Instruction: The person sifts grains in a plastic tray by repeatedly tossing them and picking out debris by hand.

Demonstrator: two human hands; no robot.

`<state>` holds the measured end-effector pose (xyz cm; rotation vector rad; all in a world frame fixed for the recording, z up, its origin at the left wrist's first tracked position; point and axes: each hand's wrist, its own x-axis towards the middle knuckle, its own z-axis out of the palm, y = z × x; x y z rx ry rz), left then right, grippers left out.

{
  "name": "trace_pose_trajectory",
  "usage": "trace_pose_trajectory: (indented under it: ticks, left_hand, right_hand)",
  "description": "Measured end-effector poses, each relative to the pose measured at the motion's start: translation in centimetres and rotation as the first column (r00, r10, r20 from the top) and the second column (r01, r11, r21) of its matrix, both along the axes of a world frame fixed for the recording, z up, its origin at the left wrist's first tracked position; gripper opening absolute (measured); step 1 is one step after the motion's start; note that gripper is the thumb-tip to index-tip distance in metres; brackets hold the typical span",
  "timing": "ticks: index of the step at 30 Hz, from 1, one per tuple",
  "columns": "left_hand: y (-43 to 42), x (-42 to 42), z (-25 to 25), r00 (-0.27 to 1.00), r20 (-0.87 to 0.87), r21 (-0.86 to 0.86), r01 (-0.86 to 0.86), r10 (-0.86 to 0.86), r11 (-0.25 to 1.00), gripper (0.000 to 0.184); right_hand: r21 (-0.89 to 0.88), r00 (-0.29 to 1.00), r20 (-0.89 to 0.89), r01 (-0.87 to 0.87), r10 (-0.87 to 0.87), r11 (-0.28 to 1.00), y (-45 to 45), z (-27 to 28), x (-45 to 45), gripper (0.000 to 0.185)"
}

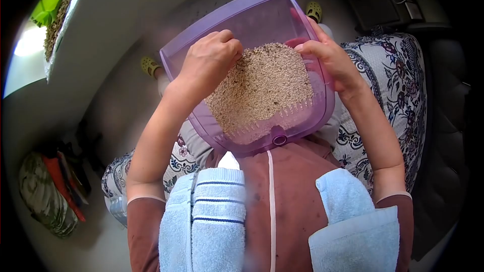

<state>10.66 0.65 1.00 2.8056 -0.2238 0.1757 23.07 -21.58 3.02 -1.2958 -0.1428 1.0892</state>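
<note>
A translucent purple plastic tray (222,13), with slots near its lower edge and a round hole in its near lip, lies tilted above my lap. Small pale grains (272,83) mixed with a few dark bits are heaped across its middle. My right hand (328,56) grips the tray's right side, thumb over the inside and fingers behind the wall. Over the upper left edge of the grains is my left hand (212,56), its fingers curled and pinched together. What those fingertips hold, if anything, is hidden beneath the hand.
At upper left, a white surface (31,70) bears a bright green plastic piece (49,1) and a strip of darker grains (61,17). Patterned cloth (385,78) covers the seat around me. Yellow clogs (149,65) are on my feet. Bags (45,196) lie at lower left.
</note>
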Motion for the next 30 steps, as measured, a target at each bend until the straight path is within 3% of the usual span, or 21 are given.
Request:
trace_pose_trajectory:
  ticks: [1,4,5,7,8,11,14,17,19,20,21,23,24,25,26,30]
  left_hand:
    - [0.0,0.0,-0.1,1.0,0.0,0.019,0.015,-0.015,1.0,0.01]
    - [0.0,-0.1,0.2,0.999,-0.034,-0.132,0.006,-0.01,0.991,0.009]
    - [0.4,-0.1,0.4,0.992,-0.124,-0.339,-0.078,0.038,0.937,0.008]
    - [1.6,-0.2,1.2,0.943,-0.325,-0.667,-0.283,0.072,0.689,0.005]
    - [2.1,0.0,1.7,0.926,-0.378,-0.798,-0.34,0.028,0.497,0.007]
    - [2.0,0.0,3.2,0.909,-0.415,-0.844,-0.365,-0.046,0.393,0.013]
    - [0.9,-0.2,3.4,0.918,-0.395,-0.7,-0.326,0.036,0.636,0.023]
    - [4.9,0.2,2.6,0.971,-0.198,-0.694,-0.233,0.131,0.682,0.029]
    - [8.9,1.0,3.4,0.901,0.293,-0.318,-0.224,0.32,0.921,0.033]
    - [9.1,0.8,3.3,0.858,0.366,-0.075,-0.359,0.361,0.93,0.03]
    - [9.1,0.7,3.5,0.806,0.446,0.156,-0.497,0.388,0.854,0.027]
    - [7.8,-0.1,3.4,0.897,0.323,0.093,-0.349,0.303,0.933,0.023]
    - [6.1,-0.5,3.2,0.959,0.182,-0.058,-0.209,0.216,0.976,0.014]
    - [3.5,-0.9,3.4,0.978,-0.054,-0.29,-0.209,0.203,0.934,0.011]
    - [1.7,-1.2,3.2,0.976,-0.179,-0.357,-0.18,0.122,0.916,0.012]
    - [-1.0,-1.3,2.3,0.986,-0.166,-0.283,-0.071,0.024,0.956,0.012]
  right_hand:
    - [0.007,1.0,-0.008,0.0,0.0,1.0,-0.1,-0.1,0.0,0.069]
    - [0.016,1.0,-0.02,0.011,-0.01,1.0,-0.4,-0.2,0.0,0.069]
    - [0.01,1.0,-0.017,0.015,-0.014,1.0,-0.4,0.1,-0.1,0.069]
    - [0.001,1.0,-0.009,0.018,-0.018,1.0,-0.4,0.2,-0.2,0.068]
    - [-0.001,1.0,-0.002,0.016,-0.016,1.0,-0.4,0.1,-0.2,0.068]
    - [-0.007,1.0,-0.002,0.01,-0.01,1.0,-0.3,0.3,-0.3,0.069]
    - [0.005,1.0,0.0,0.013,-0.013,1.0,-0.3,0.0,-0.2,0.069]
    - [-0.027,1.0,0.024,0.017,-0.016,0.999,-0.5,0.3,-0.3,0.069]
    - [-0.043,0.999,0.03,0.021,-0.019,0.999,-0.6,0.2,-0.4,0.069]
    - [-0.039,0.999,0.027,0.025,-0.024,0.999,-0.6,0.0,-0.5,0.069]
    - [-0.029,0.999,0.029,0.031,-0.03,0.999,-0.5,-0.1,-0.3,0.069]
    - [-0.006,0.999,0.033,0.023,-0.023,1.0,-0.5,0.0,-0.2,0.069]
    - [-0.001,0.999,0.028,0.023,-0.023,1.0,-0.6,-0.1,-0.3,0.069]
    - [-0.002,0.999,0.017,0.026,-0.026,1.0,-0.8,-0.3,-0.4,0.069]
    - [-0.002,1.0,0.011,0.026,-0.026,1.0,-0.8,-0.5,-0.3,0.068]
    - [0.021,1.0,-0.001,0.014,-0.014,1.0,-0.6,-0.3,-0.3,0.068]
